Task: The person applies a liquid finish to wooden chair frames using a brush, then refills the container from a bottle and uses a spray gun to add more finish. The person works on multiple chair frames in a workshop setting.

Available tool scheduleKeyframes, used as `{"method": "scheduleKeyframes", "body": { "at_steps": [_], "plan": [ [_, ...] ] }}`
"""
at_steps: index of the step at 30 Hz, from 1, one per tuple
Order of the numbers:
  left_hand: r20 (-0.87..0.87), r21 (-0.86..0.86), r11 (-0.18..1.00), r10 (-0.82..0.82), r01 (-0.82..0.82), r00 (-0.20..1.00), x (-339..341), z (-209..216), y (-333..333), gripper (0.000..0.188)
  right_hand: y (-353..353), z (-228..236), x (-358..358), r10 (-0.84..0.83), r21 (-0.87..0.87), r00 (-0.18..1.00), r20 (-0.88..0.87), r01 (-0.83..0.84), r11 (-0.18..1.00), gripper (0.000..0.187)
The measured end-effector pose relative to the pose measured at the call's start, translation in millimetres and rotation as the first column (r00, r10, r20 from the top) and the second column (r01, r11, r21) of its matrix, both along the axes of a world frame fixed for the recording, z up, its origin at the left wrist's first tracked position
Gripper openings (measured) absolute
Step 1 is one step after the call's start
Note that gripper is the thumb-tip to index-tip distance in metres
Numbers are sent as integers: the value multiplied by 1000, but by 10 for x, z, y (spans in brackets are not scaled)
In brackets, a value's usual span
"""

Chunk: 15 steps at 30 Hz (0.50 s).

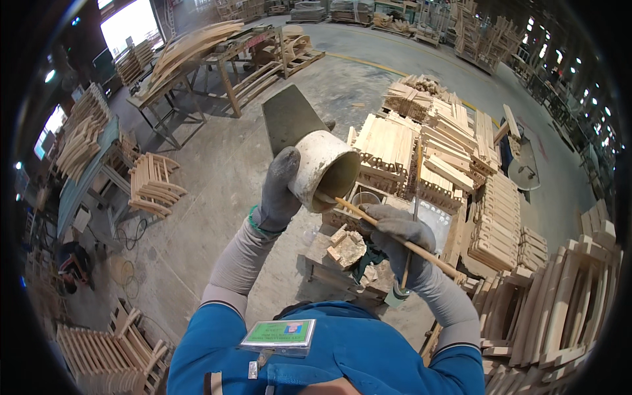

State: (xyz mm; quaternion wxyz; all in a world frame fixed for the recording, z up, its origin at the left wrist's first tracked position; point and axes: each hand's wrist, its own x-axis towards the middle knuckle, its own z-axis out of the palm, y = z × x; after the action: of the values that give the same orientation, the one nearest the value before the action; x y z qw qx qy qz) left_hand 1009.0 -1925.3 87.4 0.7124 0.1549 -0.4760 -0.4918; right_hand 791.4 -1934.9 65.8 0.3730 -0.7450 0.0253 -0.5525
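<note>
My left hand (pixel 280 187), in a grey glove, is closed around a whitish, stained round pot (pixel 309 158), tilted so that its mouth faces right and toward me. A dull grey-green flat-sided piece (pixel 293 118) sticks out beyond the pot; whether the two are joined I cannot tell. My gloved right hand (pixel 405 234) is closed on a long wooden stick (pixel 421 252), its pale far end just inside the pot's mouth. A thinner rod (pixel 417 178) passes upright by the same hand; I cannot tell whether it is held too.
Stacks of pale wooden parts (pixel 385 148) lie ahead to the right, beside an open box with a cup (pixel 365 197). Below my hands stands a crusted block (pixel 347 249). Wooden frames (pixel 553 303) are piled at right. Workbenches (pixel 164 92) with curved wood stand at far left.
</note>
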Motion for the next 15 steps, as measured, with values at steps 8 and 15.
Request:
{"method": "scheduleKeyframes", "body": {
  "at_steps": [8, 15],
  "plan": [
    [-289, 257, 960, 190, -115, 938, -228, 42, 37, 53, -30, -28, -10, -339, -519, 897, -283, 154, 841, 39],
    [-246, 303, 936, 259, -180, 934, -152, -85, 48, 60, 96, -148, -148, -297, -461, 897, -328, 123, 879, 39]
  ]
}}
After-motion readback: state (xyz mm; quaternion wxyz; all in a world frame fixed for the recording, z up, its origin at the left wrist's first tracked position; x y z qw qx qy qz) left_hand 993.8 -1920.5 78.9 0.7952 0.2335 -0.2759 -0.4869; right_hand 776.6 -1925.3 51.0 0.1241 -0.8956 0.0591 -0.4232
